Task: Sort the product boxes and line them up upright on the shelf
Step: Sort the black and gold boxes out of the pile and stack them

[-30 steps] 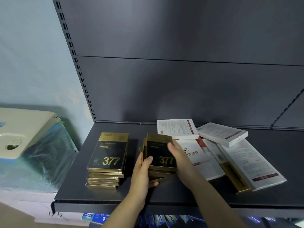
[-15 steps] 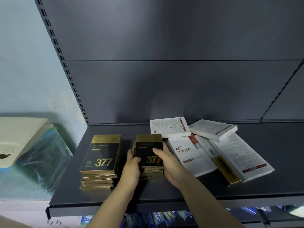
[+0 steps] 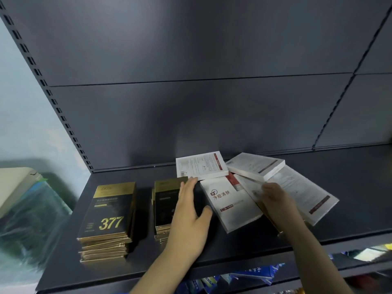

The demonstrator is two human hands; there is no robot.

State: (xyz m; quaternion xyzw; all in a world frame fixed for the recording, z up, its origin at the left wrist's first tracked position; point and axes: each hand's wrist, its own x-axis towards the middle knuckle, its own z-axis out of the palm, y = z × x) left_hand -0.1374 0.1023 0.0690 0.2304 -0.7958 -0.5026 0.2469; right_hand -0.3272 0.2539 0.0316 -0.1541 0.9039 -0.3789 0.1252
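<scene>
Glossy black-gold flat boxes (image 3: 165,206) under open left hand (image 3: 188,217) | right hand (image 3: 277,202) grip on matte white boxes (image 3: 301,192): cannot tell

shelf (image 3: 350,187): two flat stacks on its left part, loose boxes in a heap right of centre. left stack (image 3: 107,219) near the front edge, second stack (image 3: 164,205) just right of it with a gap between. left hand (image 3: 187,217) lies on the second stack's right side, fingertips reaching the back box (image 3: 201,165), which sits furthest back in the heap. logo box (image 3: 230,203) lies in front of the back box, just right of the left hand. angled box (image 3: 255,166) sits right of the back box, on top of the long box (image 3: 301,190). right hand (image 3: 275,201) rests on the long box, right of the logo box. all boxes lie flat, none upright
</scene>
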